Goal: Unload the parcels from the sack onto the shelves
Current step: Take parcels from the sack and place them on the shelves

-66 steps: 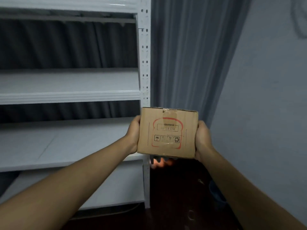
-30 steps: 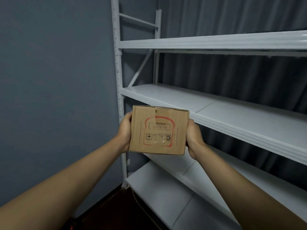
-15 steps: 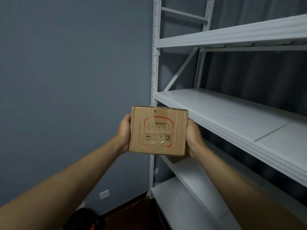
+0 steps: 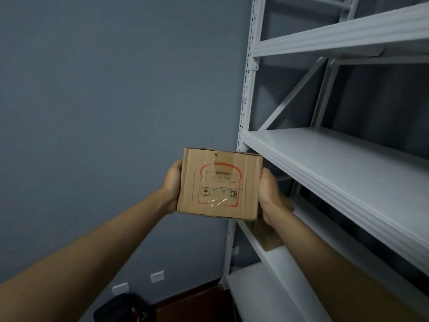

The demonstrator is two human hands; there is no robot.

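My left hand (image 4: 172,185) and right hand (image 4: 269,194) press against opposite sides of a cardboard box (image 4: 220,183), holding it in the air between them. My fingers are hidden behind it, wrapped round the far sides I suppose, though I cannot tell exactly how they lie. The printed face with the red outline points back at me, and the box is level, just left of the front post (image 4: 247,89) of the white shelves (image 4: 348,163).

So this parcel is out of the sack but not yet put down. The middle shelf beside it shows a bare board. On the shelf below, behind my right wrist, I see a brown shape (image 4: 270,235) that may be a parcel already placed; it is too hidden to be sure. Low on the floor sits a dark bundle (image 4: 125,307), possibly the sack, so I judge more unloading remains.
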